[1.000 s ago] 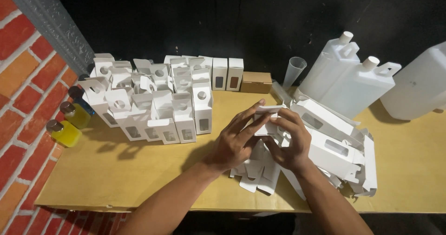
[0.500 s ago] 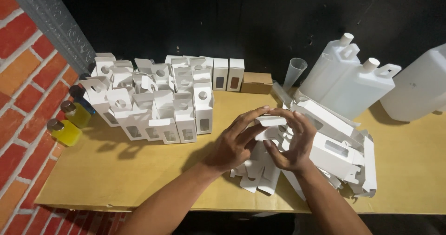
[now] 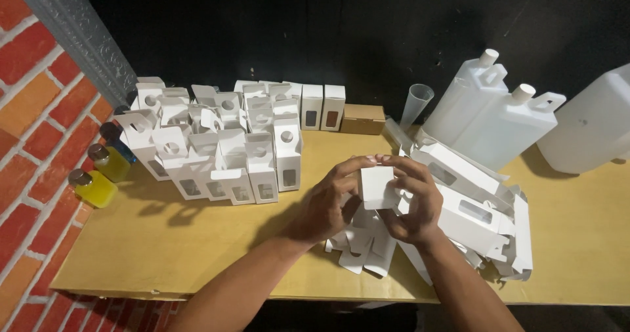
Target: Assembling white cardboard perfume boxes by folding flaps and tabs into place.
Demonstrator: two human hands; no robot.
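Both my hands hold one small white cardboard box upright above the table. My left hand grips its left side and top edge. My right hand wraps its right side, fingers over the top. Under the hands lies a loose pile of flat white box blanks with window cut-outs. To the left stand several assembled white boxes with hanging tabs, packed in rows.
The tan table meets a brick wall on the left. Small bottles of yellow liquid stand by the wall. A brown cardboard box, a clear plastic cup and large white jugs sit along the back.
The box in my hands has gone from a flatter, tilted shape to an upright squared one. My hands have closed in around it and stayed over the pile.
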